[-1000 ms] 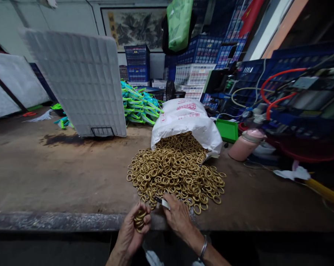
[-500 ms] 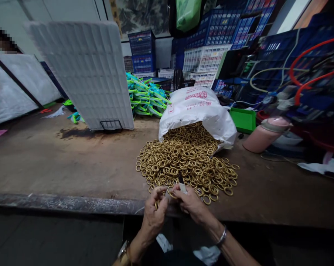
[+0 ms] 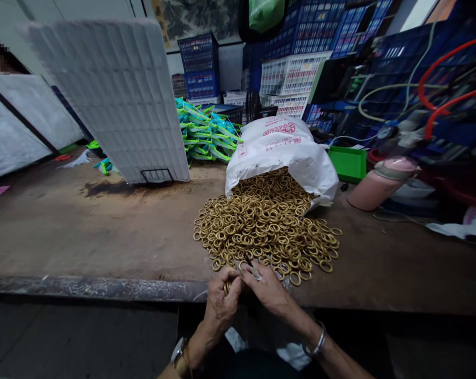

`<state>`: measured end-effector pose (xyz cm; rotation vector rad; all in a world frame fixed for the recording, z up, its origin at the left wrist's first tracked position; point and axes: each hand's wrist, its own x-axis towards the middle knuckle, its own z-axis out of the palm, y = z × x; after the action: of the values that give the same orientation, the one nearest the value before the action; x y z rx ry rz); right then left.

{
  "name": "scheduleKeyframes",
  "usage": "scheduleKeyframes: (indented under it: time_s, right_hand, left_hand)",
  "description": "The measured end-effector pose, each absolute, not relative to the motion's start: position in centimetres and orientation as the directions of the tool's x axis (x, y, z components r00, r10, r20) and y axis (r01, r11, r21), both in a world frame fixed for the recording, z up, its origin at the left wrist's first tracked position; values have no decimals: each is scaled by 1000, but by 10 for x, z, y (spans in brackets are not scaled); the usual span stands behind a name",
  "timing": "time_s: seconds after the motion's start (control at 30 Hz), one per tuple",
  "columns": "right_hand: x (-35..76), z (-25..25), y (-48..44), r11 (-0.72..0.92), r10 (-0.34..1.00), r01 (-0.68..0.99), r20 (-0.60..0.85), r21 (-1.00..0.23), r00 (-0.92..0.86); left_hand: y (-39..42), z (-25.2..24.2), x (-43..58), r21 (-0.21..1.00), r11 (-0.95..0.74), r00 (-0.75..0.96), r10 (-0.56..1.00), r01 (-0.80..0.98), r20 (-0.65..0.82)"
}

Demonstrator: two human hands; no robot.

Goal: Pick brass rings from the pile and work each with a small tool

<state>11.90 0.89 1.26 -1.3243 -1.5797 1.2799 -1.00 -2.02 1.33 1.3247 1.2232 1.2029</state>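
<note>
Red print, unreadable, marks white sack point(image 3: 281, 150) spilling brass rings point(image 3: 261, 226).

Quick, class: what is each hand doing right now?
Left hand: closed on gold rings.
Right hand: closed on a small tool.

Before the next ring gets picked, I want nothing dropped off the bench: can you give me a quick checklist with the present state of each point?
1. Left hand closed on a small stack of brass rings: ok.
2. Right hand has a grip on the small tool: ok.
3. Ring pile within reach: ok.
4. Loose rings back from the bench edge: ok.
5. Sack lying steady: ok.
6. Tool tip engaged with a ring: cannot tell.
</note>
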Motion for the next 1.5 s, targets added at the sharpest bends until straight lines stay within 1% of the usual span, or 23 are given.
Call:
scheduleKeyframes:
  time_s: [0.03, 0.1, 0.17, 0.27, 0.33, 0.43, 0.5, 0.53, 0.6, 0.67, 0.73, 0.8, 0.97, 1.23, 1.37, 1.5]
  right_hand:
    - [119, 13, 9, 29, 972, 318, -48, -948, -232]
    - [119, 13, 9, 37, 974, 364, -48, -931, -223]
    - [120, 12, 9, 22, 977, 377, -60, -926, -205]
    - [121, 11, 8, 35, 973, 372, -53, -928, -224]
    - [121, 12, 7, 42, 966, 362, -55, -931, -253]
    - [120, 16, 6, 47, 954, 338, -58, -940, -294]
    - [120, 19, 7, 29, 952, 328, -74, -944, -298]
    - [120, 19, 8, 17, 958, 340, -82, -940, -276]
    - [122, 19, 7, 24, 976, 420, -70, -907, -206]
    - [124, 16, 5, 99, 982, 545, -6, -832, -188]
    - [126, 13, 1, 217, 962, 633, 53, -743, -268]
    - [127, 11, -4, 305, 934, 667, 78, -680, -349]
    - [126, 11, -7, 374, 913, 706, 103, -601, -395]
    - [124, 12, -9, 431, 893, 722, 138, -541, -429]
    - [124, 13, -8, 435, 888, 734, 111, -522, -447]
    - [123, 12, -8, 411, 896, 775, 57, -480, -440]
  left_hand:
    - [-20, 15, -10, 996, -52, 21, 999, 70, 50]
    - [-19, 17, -10, 1000, -8, 35, 999, 28, 7]
    - [-20, 18, -10, 993, 106, 68, 992, -60, -102]
    - [-22, 16, -10, 928, 308, 156, 948, -212, -279]
    - [-24, 13, -11, 887, 369, 212, 924, -278, -318]
    - [-27, 12, -11, 864, 383, 257, 916, -326, -309]
    - [-28, 14, -11, 869, 369, 246, 922, -329, -298]
    - [-29, 15, -11, 875, 360, 232, 927, -325, -295]
    - [-29, 18, -10, 887, 341, 196, 936, -310, -292]
    - [-29, 21, -9, 894, 330, 169, 942, -302, -291]
    - [-28, 22, -9, 896, 320, 163, 945, -307, -282]
    - [-28, 22, -9, 894, 315, 173, 947, -317, -272]
    - [-28, 21, -12, 903, 305, 176, 949, -302, -262]
    - [-28, 22, -16, 919, 286, 173, 954, -270, -246]
    - [-28, 25, -17, 925, 282, 177, 954, -255, -242]
    - [-29, 21, -21, 932, 269, 220, 951, -245, -217]
